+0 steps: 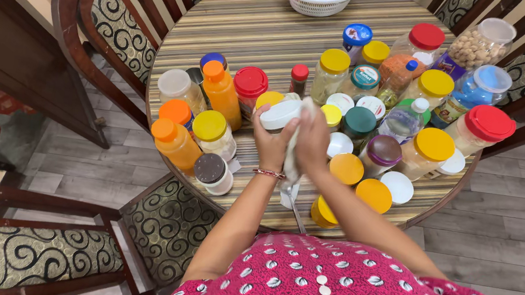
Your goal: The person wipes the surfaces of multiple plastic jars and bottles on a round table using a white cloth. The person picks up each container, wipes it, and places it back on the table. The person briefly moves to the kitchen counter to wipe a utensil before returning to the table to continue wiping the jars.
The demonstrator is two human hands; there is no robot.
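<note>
Hands are meeting over the near middle of the tabletop (248,30). The left hand (270,143) is grasping a white lid (280,114) by its rim, with the fingers curled around its near edge and the flat top tilting away. The right hand (313,139) is clenching a white cloth (291,160) and pressing it against the side of the lid, so the cloth is hanging down between the two wrists. As I judge it, the wiping of this one lid is going on now and is not finished.

Just to the right of the hands, several loose lids are lying flat: a white one (340,145), an orange one (346,168), another orange one (374,195) and a further white one (398,187). If these are wiped or not, I cannot tell. Near them a jar with a purple lid (383,154) and a jar with a dark green lid (359,123) are standing closed.

To the left of the hands, two orange bottles (176,144) (222,92) and a small jar with a dark lid (213,173) are standing closed as well. Beyond the hands, many more jars with yellow, red and blue lids are crowding the tabletop, and a white basket (318,4) is sitting at the far edge. Judging by this, much work is remaining.
</note>
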